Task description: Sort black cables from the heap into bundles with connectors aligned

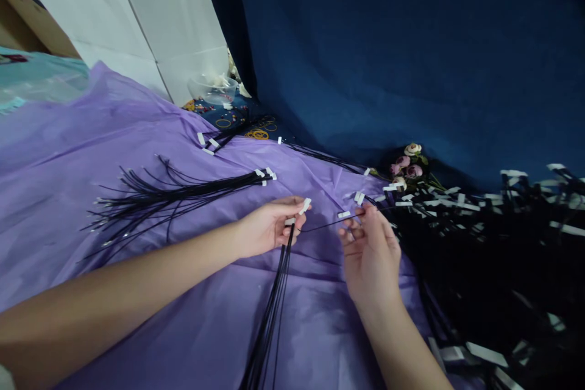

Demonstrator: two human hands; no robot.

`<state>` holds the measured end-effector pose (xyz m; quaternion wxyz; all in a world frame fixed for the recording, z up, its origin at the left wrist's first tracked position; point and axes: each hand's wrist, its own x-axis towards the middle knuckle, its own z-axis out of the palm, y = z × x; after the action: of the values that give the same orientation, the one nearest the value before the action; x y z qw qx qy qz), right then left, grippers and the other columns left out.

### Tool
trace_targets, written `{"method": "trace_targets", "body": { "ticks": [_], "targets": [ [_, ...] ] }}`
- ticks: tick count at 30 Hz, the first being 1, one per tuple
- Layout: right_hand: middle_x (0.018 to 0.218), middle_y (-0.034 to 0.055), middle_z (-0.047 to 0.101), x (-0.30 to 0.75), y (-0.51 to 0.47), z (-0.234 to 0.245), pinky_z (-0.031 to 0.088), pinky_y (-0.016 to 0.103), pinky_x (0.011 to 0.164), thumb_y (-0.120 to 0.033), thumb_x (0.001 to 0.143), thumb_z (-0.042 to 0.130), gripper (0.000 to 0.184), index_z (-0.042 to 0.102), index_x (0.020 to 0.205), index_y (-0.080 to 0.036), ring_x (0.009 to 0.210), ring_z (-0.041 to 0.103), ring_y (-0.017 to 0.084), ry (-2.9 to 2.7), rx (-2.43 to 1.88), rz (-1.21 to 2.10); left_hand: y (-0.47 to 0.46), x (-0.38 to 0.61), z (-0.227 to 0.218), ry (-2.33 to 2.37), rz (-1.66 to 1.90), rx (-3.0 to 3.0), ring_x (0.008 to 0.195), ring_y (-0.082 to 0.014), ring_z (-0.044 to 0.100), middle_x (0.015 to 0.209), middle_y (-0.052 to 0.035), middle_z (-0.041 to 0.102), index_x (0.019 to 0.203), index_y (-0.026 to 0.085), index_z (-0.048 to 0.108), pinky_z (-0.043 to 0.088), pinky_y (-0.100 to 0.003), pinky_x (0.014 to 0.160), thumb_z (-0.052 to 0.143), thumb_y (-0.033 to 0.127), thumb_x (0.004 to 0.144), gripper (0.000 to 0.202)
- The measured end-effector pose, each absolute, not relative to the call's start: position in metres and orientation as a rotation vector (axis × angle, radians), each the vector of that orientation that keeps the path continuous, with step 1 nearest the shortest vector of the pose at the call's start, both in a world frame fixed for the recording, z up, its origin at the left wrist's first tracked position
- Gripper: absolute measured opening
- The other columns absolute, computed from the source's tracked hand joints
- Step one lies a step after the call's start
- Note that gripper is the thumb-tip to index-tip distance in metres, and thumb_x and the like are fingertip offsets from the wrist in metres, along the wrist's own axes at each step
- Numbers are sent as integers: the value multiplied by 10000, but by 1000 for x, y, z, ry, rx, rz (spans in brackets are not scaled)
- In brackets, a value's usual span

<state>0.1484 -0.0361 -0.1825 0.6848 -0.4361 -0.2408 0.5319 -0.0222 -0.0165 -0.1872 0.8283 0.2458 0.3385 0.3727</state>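
Note:
My left hand [267, 226] is closed round the top of a bundle of thin black cords [270, 311] with white tags at their ends; the cords hang down toward me over the purple cloth [150, 292]. My right hand [370, 250] pinches one single black cord [322, 225] by its white tag, the cord running across to the left hand. A big tangled heap of black tagged cords [484, 244] lies just right of the right hand.
Another bunch of black cords [178, 192] lies on the cloth behind the left hand. A clear plastic bowl [213, 86] stands at the back by a white tiled wall. Small pink artificial flowers [406, 166] lie against a dark blue backdrop [411, 55].

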Motion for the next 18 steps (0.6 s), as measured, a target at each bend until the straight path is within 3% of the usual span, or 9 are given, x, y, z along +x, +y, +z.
{"method": "trace_targets", "body": {
  "ticks": [4,7,10,18],
  "targets": [
    [780,-48,614,158,-32,-177,563,256,762,-370,753,725,220,628,877,-216,692,617,72,-377,-884,1099,-17,-22,-186,709,796,531,460,-49,401,621,18,502,866,168,558,248,-162,417,622,201,789,105],
    [698,-78,559,164,-31,-174,544,211,648,-365,747,741,274,617,955,-237,578,554,47,-290,-890,1111,-17,-22,-187,697,798,528,455,-53,394,619,15,499,854,171,551,228,-164,401,605,190,797,81],
    [605,-101,480,164,-32,-172,447,176,483,-372,732,753,330,602,998,-250,483,460,43,-313,-926,1160,-17,-22,-187,715,801,497,469,-55,406,639,16,493,864,174,546,226,-162,399,592,188,820,65],
    [461,-126,285,157,-36,-173,249,172,377,-326,698,745,226,609,814,-189,387,247,31,-438,-956,1334,-15,-23,-187,697,787,444,501,-62,424,634,28,435,855,172,536,242,-157,409,567,190,853,36]
  ]
}}
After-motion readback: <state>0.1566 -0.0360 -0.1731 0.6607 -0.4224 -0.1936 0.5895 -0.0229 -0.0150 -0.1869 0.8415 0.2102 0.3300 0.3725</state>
